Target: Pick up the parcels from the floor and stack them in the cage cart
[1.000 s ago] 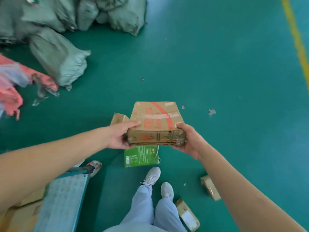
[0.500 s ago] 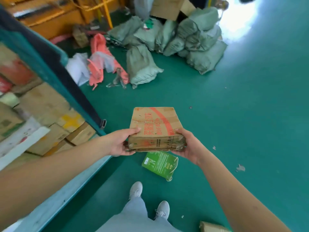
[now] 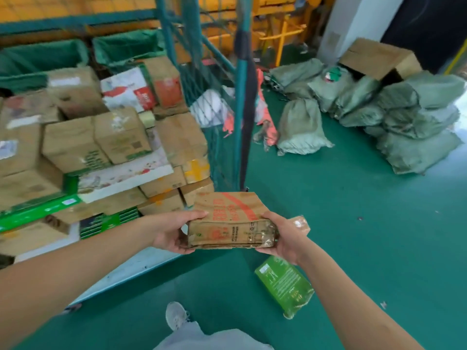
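Right now I hold a flat brown box with red print between both hands, up in the air just in front of the cart. My left hand clamps its left end, thumb lying on the top face and fingers curled underneath. My right hand grips the right end, where clear tape shines on the corner, thumb on top as well. The box sits roughly level, its long side facing me. To my left the cart is already well filled with parcels: brown cartons stacked in rows, a white flat one lying across them, and a green-edged one nearer me. Its teal mesh wall and corner post rise just beyond the box. Below my right wrist a green packet lies flat on the green floor, and a small brown parcel peeks out just past my right hand. One grey shoe of mine shows at the bottom. Farther off on the right, grey-green sacks are piled together, with an open carton resting behind them. Pink and white wrappings lie on the floor beyond the cart's corner.
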The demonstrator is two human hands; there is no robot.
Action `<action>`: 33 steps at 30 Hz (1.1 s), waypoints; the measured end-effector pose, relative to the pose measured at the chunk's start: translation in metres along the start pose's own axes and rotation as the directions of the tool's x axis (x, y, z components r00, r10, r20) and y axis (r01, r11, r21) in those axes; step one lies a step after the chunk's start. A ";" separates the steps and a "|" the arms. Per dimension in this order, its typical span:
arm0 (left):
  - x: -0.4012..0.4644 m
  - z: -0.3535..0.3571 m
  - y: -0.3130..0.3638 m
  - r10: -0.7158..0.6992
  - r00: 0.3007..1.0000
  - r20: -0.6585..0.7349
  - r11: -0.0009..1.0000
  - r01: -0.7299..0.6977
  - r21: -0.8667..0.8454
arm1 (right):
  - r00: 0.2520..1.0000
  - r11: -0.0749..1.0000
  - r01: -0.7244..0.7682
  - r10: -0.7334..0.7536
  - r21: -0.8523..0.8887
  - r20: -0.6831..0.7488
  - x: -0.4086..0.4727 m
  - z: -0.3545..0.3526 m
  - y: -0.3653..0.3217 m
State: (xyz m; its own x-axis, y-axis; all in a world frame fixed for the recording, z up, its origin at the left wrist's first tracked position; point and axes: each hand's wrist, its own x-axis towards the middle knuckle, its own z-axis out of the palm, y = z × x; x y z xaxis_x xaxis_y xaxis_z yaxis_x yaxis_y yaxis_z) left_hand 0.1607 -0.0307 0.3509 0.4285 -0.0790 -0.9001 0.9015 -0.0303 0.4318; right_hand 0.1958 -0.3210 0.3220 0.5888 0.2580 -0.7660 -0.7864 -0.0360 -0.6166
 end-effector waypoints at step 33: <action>0.072 -0.357 0.157 0.264 0.934 -0.242 0.916 -0.321 -0.241 | 0.988 0.984 0.124 -0.110 -0.128 0.109 0.254 0.323 -0.218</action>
State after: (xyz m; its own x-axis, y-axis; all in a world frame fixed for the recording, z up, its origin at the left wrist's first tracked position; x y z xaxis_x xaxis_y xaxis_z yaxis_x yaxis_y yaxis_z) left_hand 0.3552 0.3149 0.3330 0.6529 0.1592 -0.7405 0.7026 0.2379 0.6707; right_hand 0.4564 0.0640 0.3202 0.6480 0.3638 -0.6691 -0.6771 -0.1269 -0.7248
